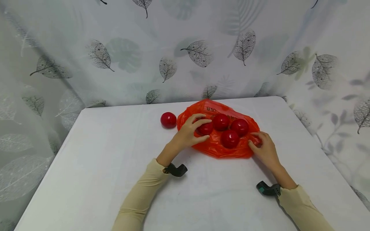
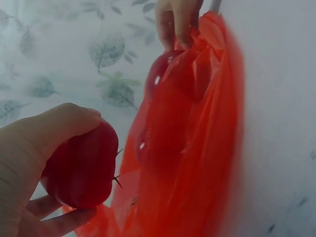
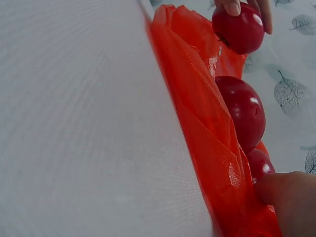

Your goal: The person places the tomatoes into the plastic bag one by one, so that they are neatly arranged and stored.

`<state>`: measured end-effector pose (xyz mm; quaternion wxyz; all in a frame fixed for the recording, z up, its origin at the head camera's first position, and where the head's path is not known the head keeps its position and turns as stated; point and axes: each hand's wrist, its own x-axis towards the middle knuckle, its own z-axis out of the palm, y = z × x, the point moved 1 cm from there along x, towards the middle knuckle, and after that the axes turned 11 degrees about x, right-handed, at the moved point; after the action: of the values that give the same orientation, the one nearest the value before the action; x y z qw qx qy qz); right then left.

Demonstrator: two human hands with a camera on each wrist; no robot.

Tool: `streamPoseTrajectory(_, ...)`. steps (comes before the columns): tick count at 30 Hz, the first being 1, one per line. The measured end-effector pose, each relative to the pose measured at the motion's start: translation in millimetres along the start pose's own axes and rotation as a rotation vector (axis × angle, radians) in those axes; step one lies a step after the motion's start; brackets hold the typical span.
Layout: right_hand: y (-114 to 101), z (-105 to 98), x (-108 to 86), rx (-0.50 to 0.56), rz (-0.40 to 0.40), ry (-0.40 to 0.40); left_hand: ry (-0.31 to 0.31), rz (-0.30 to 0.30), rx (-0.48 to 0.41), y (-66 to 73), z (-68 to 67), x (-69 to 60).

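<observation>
My left hand (image 1: 185,136) grips a tomato (image 2: 84,165) from the side, thumb on one side and fingers curled under the other. That tomato is above the left part of an opened red plastic bag (image 1: 214,150). In the left wrist view, thin dark sepals stick out from its end. At the bag's right side, my right hand (image 1: 265,150) pinches the bag's crumpled edge between thumb and fingers. Between the hands, several more tomatoes (image 1: 229,139) sit in the bag. The bag's near wall hides part of them in both wrist views.
One loose tomato (image 1: 168,120) lies on the white table (image 1: 95,166), just left of the bag. Behind the table hangs a leaf-patterned curtain (image 1: 130,73). Dark wrist devices (image 1: 177,170) are worn on both wrists.
</observation>
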<state>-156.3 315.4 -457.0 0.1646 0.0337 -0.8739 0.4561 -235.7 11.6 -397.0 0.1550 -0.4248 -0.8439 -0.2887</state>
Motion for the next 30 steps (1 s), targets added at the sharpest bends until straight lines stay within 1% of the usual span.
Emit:
streamPoseTrajectory(4, 0.1, -1.9, -0.4, -0.003, 0.008, 0.005, -0.034, 0.026, -0.022, 2.7, 12.2, 5.2)
streamPoseTrajectory(7, -0.9, -3.5, -0.6, -0.004, 0.008, 0.009, -0.073, 0.030, -0.022, 3.5, 21.1, 7.8)
streamPoseTrajectory(9, -1.6, -4.0, -0.7, -0.001, 0.006, 0.009, -0.102, 0.022, -0.019, 3.5, 25.8, 8.8)
streamPoseTrajectory(14, -1.8, -2.0, -0.6, 0.000, 0.010, -0.002, -0.171, -0.021, -0.006, 1.2, 34.7, 8.7)
streamPoseTrajectory(17, -1.9, -0.9, -0.5, -0.001, 0.016, -0.006, -0.185, -0.035, -0.008, -0.9, 39.9, 8.8)
streamPoseTrajectory(22, -1.6, 0.7, -0.3, 0.001, 0.025, -0.014, -0.188, -0.047, -0.023, -2.9, 47.5, 10.3)
streamPoseTrajectory(30, 1.0, 0.5, -0.1, -0.015, 0.031, -0.007, -0.212, -0.065, -0.036, -3.9, 54.5, 11.9)
